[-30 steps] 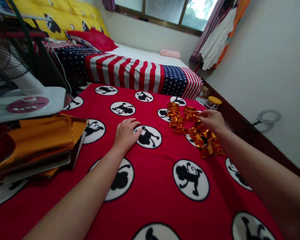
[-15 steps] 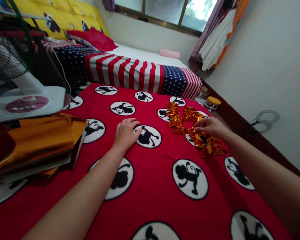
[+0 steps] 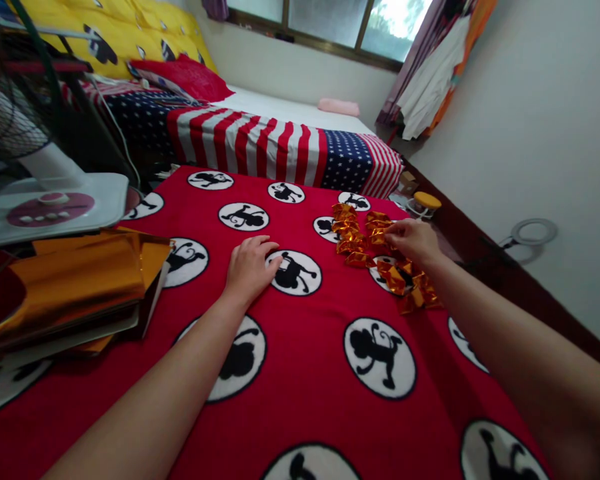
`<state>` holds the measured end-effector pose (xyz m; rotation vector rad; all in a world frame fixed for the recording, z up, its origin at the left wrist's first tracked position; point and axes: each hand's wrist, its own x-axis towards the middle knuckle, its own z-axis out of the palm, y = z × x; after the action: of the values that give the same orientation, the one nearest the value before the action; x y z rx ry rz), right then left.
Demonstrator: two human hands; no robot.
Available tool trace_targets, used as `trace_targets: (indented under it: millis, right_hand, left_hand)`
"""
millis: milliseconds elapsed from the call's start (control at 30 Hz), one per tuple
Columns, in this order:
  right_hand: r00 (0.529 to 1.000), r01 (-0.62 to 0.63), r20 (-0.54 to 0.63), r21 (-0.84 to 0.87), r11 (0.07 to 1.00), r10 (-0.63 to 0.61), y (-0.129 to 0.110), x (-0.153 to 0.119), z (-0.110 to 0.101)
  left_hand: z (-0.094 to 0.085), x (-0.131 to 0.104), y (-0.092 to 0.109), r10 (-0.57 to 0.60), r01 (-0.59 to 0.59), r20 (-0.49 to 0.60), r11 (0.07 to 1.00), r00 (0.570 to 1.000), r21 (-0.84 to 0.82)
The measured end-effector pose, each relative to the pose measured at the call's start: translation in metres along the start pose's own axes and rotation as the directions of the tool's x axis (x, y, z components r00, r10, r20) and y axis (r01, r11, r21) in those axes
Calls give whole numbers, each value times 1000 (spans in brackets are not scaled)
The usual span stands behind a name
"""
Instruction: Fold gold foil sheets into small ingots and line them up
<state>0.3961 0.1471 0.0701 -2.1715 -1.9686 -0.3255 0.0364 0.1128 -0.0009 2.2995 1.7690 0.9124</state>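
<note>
My left hand (image 3: 251, 265) lies palm down on the red cloth (image 3: 310, 360), fingers slightly spread, holding nothing. At the right, my right hand (image 3: 416, 241) is closed in a pinch at a folded gold foil-paper piece (image 3: 378, 237) in the far part of a cluster. Its fingertips touch that piece; how firmly they grip it is hard to see. More folded foil pieces lie in a row (image 3: 349, 233) to the left and in a nearer group (image 3: 415, 293) under my right wrist, partly hidden by the hand and forearm.
A stack of gold foil sheets (image 3: 80, 273) lies at the left, in front of a white fan base (image 3: 95, 193). Beyond the cloth stands a bed with a flag-patterned cover (image 3: 260, 143). A yellow stool (image 3: 427, 200) is on the floor by the right wall.
My right hand has moved slightly away from me, from the middle of the foil pieces to the farther ones. Small shifts show among the pieces near it. My left hand stays put.
</note>
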Motion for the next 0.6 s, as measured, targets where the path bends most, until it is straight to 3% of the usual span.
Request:
trace_targets:
  millis: [100, 167, 267, 333, 400, 500, 600]
  right_hand:
    - [996, -11, -91, 16, 1000, 12, 0, -5, -1]
    - [996, -27, -85, 25, 999, 29, 1, -14, -8]
    - [993, -96, 71, -1, 995, 96, 4, -33, -22]
    - [967, -51, 248, -23, 998, 55, 5, -47, -29]
    - [940, -12, 340, -65, 998, 33, 5, -59, -31]
    - [935, -2, 353, -96, 995, 36, 3, -68, -27]
    - [958, -5, 285, -107, 994, 35, -1, -65, -23]
  left_hand:
    - [0, 0, 0, -3, 3, 2, 1000, 1000, 0]
    - [0, 0, -1, -1, 1, 3, 1000, 1000, 1]
    - [1, 0, -2, 2, -2, 3, 1000, 1000, 2]
    - [2, 1, -2, -3, 4, 2, 1000, 1000, -1]
    - [2, 1, -2, -11, 11, 1, 1000, 1000, -3]
    - [1, 0, -1, -12, 12, 3, 1000, 1000, -5]
    - [1, 0, -1, -7, 7, 2, 1000, 1000, -9]
